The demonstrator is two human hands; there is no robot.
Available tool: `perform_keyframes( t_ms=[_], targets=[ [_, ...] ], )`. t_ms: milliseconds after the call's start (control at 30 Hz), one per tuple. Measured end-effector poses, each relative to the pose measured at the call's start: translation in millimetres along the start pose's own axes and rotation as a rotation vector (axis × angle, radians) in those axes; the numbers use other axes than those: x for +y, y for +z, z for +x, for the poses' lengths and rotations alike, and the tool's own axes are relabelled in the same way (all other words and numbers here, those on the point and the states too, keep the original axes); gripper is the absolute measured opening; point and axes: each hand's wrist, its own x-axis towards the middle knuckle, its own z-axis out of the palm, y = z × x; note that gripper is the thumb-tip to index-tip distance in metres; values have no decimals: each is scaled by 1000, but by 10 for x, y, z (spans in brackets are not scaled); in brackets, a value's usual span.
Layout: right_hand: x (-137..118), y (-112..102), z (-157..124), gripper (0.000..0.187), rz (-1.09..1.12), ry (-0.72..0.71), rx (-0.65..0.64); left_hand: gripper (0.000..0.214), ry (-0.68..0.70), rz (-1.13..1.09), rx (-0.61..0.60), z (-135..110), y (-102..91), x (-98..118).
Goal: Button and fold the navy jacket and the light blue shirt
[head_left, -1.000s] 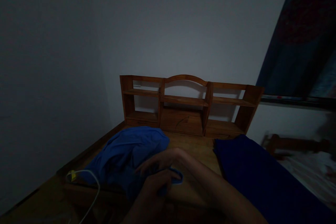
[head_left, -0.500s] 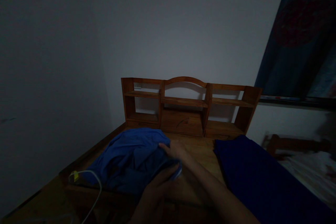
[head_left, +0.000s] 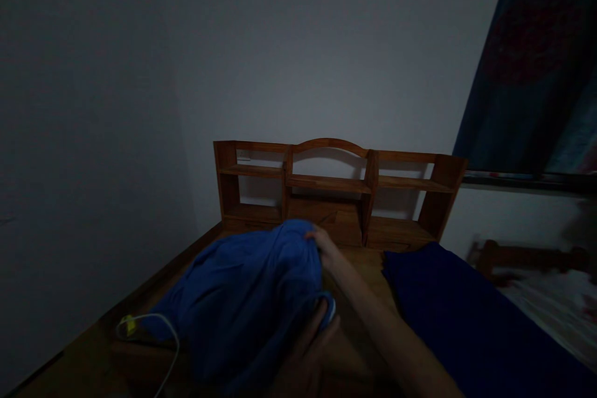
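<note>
A loose, crumpled blue cloth (head_left: 247,286), garment-like, spreads over the left part of the wooden bed board. My right hand (head_left: 325,247) pinches its raised upper right edge and holds that part up off the board. Lower down, my left hand (head_left: 305,348) grips the near right edge of the same cloth, where a pale trim curls round by the fingers. Darkness and blur hide part of the left fingers.
Behind stands a wooden headboard shelf (head_left: 326,183) against the wall. A folded dark blue cloth (head_left: 466,317) lies on the right. A white cord with a yellow tag (head_left: 130,324) hangs at the board's left front corner.
My right hand has moved up and slightly right, lifting the blue cloth's edge higher. My left hand has shifted right and a little down with the trimmed edge.
</note>
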Motion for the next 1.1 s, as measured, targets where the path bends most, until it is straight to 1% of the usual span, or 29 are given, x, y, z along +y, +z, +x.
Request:
perform_keyframes(
  t_ms=[67,100,133,167,200,233,267,300,333,367,400,433,500,533,567,600,633,667,700,733,800,867,933,967,1033,1067,1100],
  targets=[
    [-432,-221,341,53,19,-79,80,60,-16,-71,-20,-8,50,-169],
    [-696,-329,486,58,20,-159,124,59,-38,-105,-5,-9,77,-250],
    [-978,-423,601,60,-34,-360,170,57,-68,-131,24,-3,104,-324],
    [-1267,-492,679,61,-136,-570,191,56,-104,-153,61,13,131,-390],
    [-1544,-532,717,60,-273,-745,184,54,-138,-174,95,41,158,-446],
    [-1792,-541,716,60,-426,-875,152,54,-165,-201,121,79,182,-492],
    [-1991,-519,677,59,-584,-952,70,53,-186,-235,141,124,204,-528],
    [-2127,-475,606,57,-740,-978,-21,52,-207,-274,162,171,221,-552],
    [-2185,-417,509,54,-892,-959,-124,51,-238,-312,188,214,233,-563],
    [-2160,-358,392,50,-1038,-902,-238,48,-274,-345,225,247,238,-563],
    [-2052,-308,257,45,-1172,-818,-359,44,-314,-374,275,267,233,-553],
    [-1866,-278,109,40,-1289,-719,-494,39,-360,-396,331,272,217,-535],
    [-1323,-291,-225,35,-1444,-488,-803,31,-438,-419,440,237,155,-494],
    [-1008,-334,-410,34,-1471,-363,-988,29,-462,-422,477,205,111,-479],
    [-697,-394,-604,33,-1494,-267,-1117,27,-477,-418,497,173,62,-474],
    [-413,-463,-802,32,-1544,-182,-1190,25,-478,-409,498,147,14,-478],
    [-175,-533,-998,36,-1627,-126,-1168,24,-462,-395,487,134,-32,-491],
    [2,-598,-1182,39,-1707,-107,-1090,22,-436,-377,470,140,-71,-512],
    [116,-650,-1348,39,-1756,-120,-1019,21,-396,-356,440,170,-102,-537],
    [169,-688,-1488,39,-1768,-170,-945,20,-337,-333,402,225,-123,-563],
    [140,-721,-1682,45,-1766,-273,-803,23,-192,-287,285,406,-134,-611],
    [38,-722,-1770,61,-1769,-382,-688,31,-29,-254,128,650,-93,-657],
    [-43,-736,-1785,77,-1814,-466,-607,41,132,-226,-61,898,12,-720],
    [-68,-761,-1777,82,-1856,-486,-567,46,196,-208,-164,1005,89,-764],
    [-119,-865,-1748,82,-1968,-483,-474,50,267,-162,-355,1165,273,-873],
    [-159,-944,-1732,78,-2026,-460,-412,47,267,-142,-422,1218,367,-932],
    [-219,-1040,-1716,70,-2078,-428,-344,40,250,-126,-460,1256,452,-989]
  ],
)
